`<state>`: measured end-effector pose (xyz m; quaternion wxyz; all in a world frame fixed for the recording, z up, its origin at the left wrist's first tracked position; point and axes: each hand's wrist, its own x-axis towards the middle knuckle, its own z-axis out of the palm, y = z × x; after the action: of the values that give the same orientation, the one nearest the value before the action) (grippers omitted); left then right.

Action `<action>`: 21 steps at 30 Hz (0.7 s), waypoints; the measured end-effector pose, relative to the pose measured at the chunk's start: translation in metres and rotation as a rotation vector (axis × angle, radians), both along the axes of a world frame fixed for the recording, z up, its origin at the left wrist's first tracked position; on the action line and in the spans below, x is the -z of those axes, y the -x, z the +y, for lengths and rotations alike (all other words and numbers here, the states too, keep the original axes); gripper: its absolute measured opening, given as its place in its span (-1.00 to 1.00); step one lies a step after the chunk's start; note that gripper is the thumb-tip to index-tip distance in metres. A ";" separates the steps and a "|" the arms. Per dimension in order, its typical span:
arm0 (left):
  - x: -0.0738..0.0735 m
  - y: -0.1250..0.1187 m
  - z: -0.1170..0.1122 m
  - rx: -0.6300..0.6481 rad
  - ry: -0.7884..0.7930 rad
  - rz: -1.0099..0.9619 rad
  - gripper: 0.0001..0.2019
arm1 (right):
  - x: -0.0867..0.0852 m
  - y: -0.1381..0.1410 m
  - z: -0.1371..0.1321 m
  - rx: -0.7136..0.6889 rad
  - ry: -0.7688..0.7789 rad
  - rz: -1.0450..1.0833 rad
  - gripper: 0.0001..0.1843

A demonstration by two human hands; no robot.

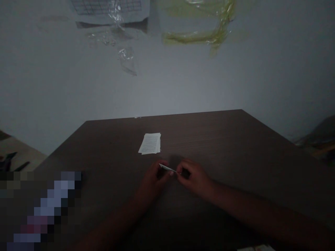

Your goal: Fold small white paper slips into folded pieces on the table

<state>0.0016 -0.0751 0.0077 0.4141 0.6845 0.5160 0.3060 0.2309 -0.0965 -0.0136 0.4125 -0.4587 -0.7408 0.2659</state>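
Head view: the left hand (154, 176) held a thin white flat slip, probably paper or card (167, 168), by its left part, fingers narrow around it. The right hand (193, 177) had thumb and index fingers pinched at the slip's right end; exact contact was dim and hard to make out. The slip sat tilted, almost edge-on, above the dark brown wood-grain counter (209, 139), nearer the person than a loose stack of white printed paper sheets (149, 143).

Risks, as judged: uneven pull between the two hands could crease or tear something so thin. A pinch this near the end could slip off, dropping it onto the counter. Poor light could cause a misaligned grip. A knuckle pushed forward could knock the stack, since its sheets were unsecured and already uneven.

Materials: stack sheets matte, thin, four-cornered, slightly fanned, with fine print too small to read. Counter smooth, dull, straight-edged. Behind it, a pale plain wall (183, 83) carried a gridded white sheet (107, 7), crinkled shiny clear tape (127, 57) and wrinkled translucent yellow tape (191, 37). One small white scrap (137, 117) lay at the counter's far edge. Lower left was pixelated; contents unclear.
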 end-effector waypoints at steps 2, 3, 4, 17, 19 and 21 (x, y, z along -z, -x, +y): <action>0.000 0.000 0.000 0.026 0.002 -0.004 -0.70 | 0.001 0.002 -0.001 -0.020 -0.010 -0.008 -0.80; 0.000 0.001 0.000 0.039 -0.001 -0.009 -0.72 | 0.001 0.003 -0.001 -0.032 -0.017 -0.013 -0.80; -0.001 0.002 0.000 0.046 -0.005 -0.012 -0.74 | 0.001 0.004 -0.001 -0.046 -0.028 -0.018 -0.80; 0.008 0.016 0.002 0.182 -0.135 0.080 -0.42 | -0.006 -0.008 0.004 -0.087 -0.054 0.001 -0.75; 0.010 0.017 0.000 0.248 -0.199 0.118 -0.37 | -0.005 -0.008 0.005 -0.073 -0.077 -0.024 -0.71; 0.013 0.017 -0.001 0.292 -0.239 0.148 -0.31 | -0.004 -0.007 0.004 -0.069 -0.077 -0.050 -0.68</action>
<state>-0.0150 -0.0763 -0.0052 0.3309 0.8169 0.4004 0.2506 0.2378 -0.0923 -0.0099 0.4017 -0.4231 -0.7760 0.2395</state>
